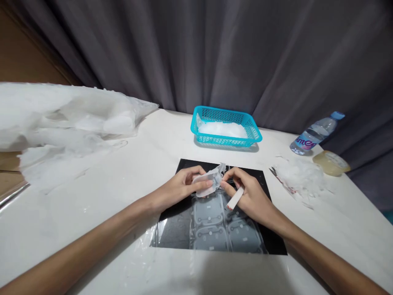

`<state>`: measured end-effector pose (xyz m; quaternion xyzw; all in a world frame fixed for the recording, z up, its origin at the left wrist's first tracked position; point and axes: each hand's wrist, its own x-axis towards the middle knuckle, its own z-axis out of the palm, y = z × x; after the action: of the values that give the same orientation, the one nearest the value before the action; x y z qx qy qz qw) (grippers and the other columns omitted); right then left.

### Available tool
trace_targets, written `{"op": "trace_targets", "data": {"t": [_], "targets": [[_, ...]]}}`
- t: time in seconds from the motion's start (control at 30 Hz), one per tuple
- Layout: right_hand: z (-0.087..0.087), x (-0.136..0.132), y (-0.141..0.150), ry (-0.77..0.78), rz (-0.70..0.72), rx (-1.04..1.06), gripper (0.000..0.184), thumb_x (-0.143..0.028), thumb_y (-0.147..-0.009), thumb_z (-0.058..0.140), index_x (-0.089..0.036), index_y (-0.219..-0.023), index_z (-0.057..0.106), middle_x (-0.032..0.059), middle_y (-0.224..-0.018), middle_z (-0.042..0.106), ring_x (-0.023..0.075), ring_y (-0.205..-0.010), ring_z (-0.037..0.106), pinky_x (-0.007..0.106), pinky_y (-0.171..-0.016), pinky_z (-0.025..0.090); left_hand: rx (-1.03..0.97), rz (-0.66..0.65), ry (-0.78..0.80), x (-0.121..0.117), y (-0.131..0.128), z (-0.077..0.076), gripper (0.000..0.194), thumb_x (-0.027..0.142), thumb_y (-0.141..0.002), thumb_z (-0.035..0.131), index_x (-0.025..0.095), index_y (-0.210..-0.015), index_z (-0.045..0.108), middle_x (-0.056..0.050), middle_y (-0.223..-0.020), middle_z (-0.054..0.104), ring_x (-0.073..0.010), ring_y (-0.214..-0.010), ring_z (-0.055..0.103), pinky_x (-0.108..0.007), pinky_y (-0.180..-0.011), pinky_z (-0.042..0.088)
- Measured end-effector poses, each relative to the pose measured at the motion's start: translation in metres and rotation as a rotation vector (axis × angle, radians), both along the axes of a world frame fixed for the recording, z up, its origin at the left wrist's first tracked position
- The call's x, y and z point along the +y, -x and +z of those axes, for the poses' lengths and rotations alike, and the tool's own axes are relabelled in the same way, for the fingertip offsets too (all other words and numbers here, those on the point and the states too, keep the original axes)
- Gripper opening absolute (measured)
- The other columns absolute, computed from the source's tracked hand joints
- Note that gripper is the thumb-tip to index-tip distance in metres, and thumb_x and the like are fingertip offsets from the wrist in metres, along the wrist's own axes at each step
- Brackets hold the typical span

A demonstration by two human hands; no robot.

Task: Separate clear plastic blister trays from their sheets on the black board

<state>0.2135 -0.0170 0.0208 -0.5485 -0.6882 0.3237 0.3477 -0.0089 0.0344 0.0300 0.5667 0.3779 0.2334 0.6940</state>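
Note:
Above a black mat [175, 233], my left hand [187, 182] grips a small translucent plastic piece [204, 186] between thumb and fingers. The fingertips of my right hand [245, 190] pinch together at the right edge of that piece, where thin film sticks up. A white flat stick with a reddish end [236, 198] is tucked in my right hand and slants down toward the mat; its other end is hidden by the fingers. Several grey-blue rounded-square parts [210, 211] lie under clear film on the mat, just below my hands.
A turquoise basket [227, 141] holding white material stands behind the mat. To the right are scissors [281, 180], a heap of white scraps [302, 176], a tilted water bottle [316, 133] and a yellowish container [331, 163]. Large plastic bags [76, 112] spread across the left side.

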Motion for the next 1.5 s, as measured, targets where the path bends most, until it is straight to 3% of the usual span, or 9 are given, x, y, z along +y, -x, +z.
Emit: {"op": "trace_targets", "data": {"t": [0.17,0.43,0.57,0.67,0.9,1.0,1.23,1.37,1.5], "targets": [[0.000,-0.001,0.002,0.023,0.041,0.021,0.006,-0.028,-0.096,0.064,-0.023,-0.095,0.064,-0.0028,-0.081,0.059,0.0141,-0.071,0.052,0.027,-0.065,0.036,-0.029,-0.073,0.011,-0.001,0.001,-0.005,0.035,0.038,-0.085,0.082,0.019,-0.101,0.058,-0.003,-0.087,0.077,-0.0184,-0.081,0.072,-0.034,-0.080,0.054],[0.001,-0.003,0.000,-0.063,0.114,0.006,0.003,-0.024,-0.098,0.065,-0.024,-0.100,0.067,-0.0002,-0.091,0.070,0.0173,-0.081,0.061,0.029,-0.074,0.044,0.026,-0.048,-0.034,-0.006,-0.005,-0.008,0.029,0.041,-0.087,0.080,0.015,-0.097,0.070,-0.005,-0.087,0.076,-0.0169,-0.077,0.072,-0.028,-0.073,0.056],[-0.012,0.002,-0.004,-0.314,0.097,-0.218,0.013,-0.012,-0.098,0.054,-0.020,-0.098,0.065,0.0055,-0.094,0.070,0.0222,-0.089,0.061,0.035,-0.081,0.047,0.127,-0.338,0.037,0.003,0.014,0.000,0.026,0.040,-0.086,0.080,0.015,-0.089,0.074,-0.006,-0.084,0.076,-0.0171,-0.072,0.072,-0.026,-0.065,0.056],[-0.021,0.005,-0.006,-0.350,0.085,-0.300,0.016,-0.010,-0.098,0.052,-0.019,-0.099,0.064,0.0064,-0.095,0.070,0.0228,-0.089,0.060,0.036,-0.081,0.047,0.300,-0.535,0.082,0.009,0.031,0.009,0.028,0.044,-0.087,0.077,0.016,-0.084,0.075,-0.005,-0.076,0.075,-0.0170,-0.065,0.070,-0.025,-0.059,0.053],[0.001,0.007,-0.010,-0.141,0.108,-0.244,0.005,-0.020,-0.094,0.069,-0.023,-0.090,0.066,0.0001,-0.090,0.070,0.0197,-0.087,0.060,0.032,-0.077,0.044,0.296,-0.365,0.040,0.006,0.028,0.011,0.052,0.067,-0.095,0.058,0.017,-0.086,0.065,-0.005,-0.073,0.072,-0.0181,-0.059,0.067,-0.028,-0.058,0.053],[0.011,0.007,-0.011,-0.146,0.065,-0.183,0.012,-0.030,-0.093,0.073,-0.022,-0.090,0.065,0.0015,-0.095,0.067,0.0184,-0.083,0.058,0.033,-0.077,0.044,0.256,-0.286,-0.082,0.004,0.024,0.007,0.046,0.063,-0.098,0.055,0.018,-0.090,0.063,-0.004,-0.078,0.068,-0.0189,-0.069,0.065,-0.028,-0.062,0.051],[0.006,0.012,-0.006,-0.134,0.304,-0.044,0.034,-0.028,-0.104,0.059,-0.027,-0.138,0.058,0.0077,-0.128,0.065,0.0214,-0.102,0.059,0.038,-0.092,0.049,0.331,-0.209,-0.412,0.005,0.025,0.000,0.036,0.051,-0.101,0.056,0.018,-0.088,0.064,0.001,-0.073,0.054,-0.0134,-0.063,0.046,-0.024,-0.056,0.033],[0.002,0.013,-0.004,-0.171,0.330,-0.057,0.017,-0.025,-0.105,0.059,-0.024,-0.120,0.068,0.0037,-0.105,0.072,0.0210,-0.099,0.060,0.035,-0.089,0.048,0.383,-0.172,-0.472,0.002,0.020,0.000,0.033,0.052,-0.100,0.057,0.022,-0.112,0.067,0.004,-0.066,0.052,-0.0131,-0.057,0.044,-0.024,-0.053,0.030],[0.002,0.014,-0.004,-0.256,0.349,-0.098,0.012,-0.022,-0.106,0.058,-0.023,-0.113,0.068,0.0026,-0.102,0.073,0.0200,-0.097,0.059,0.034,-0.088,0.048,0.404,-0.132,-0.499,-0.005,0.009,0.000,0.033,0.052,-0.101,0.055,0.023,-0.103,0.069,0.006,-0.057,0.048,-0.0123,-0.053,0.042,-0.024,-0.051,0.029]]}}
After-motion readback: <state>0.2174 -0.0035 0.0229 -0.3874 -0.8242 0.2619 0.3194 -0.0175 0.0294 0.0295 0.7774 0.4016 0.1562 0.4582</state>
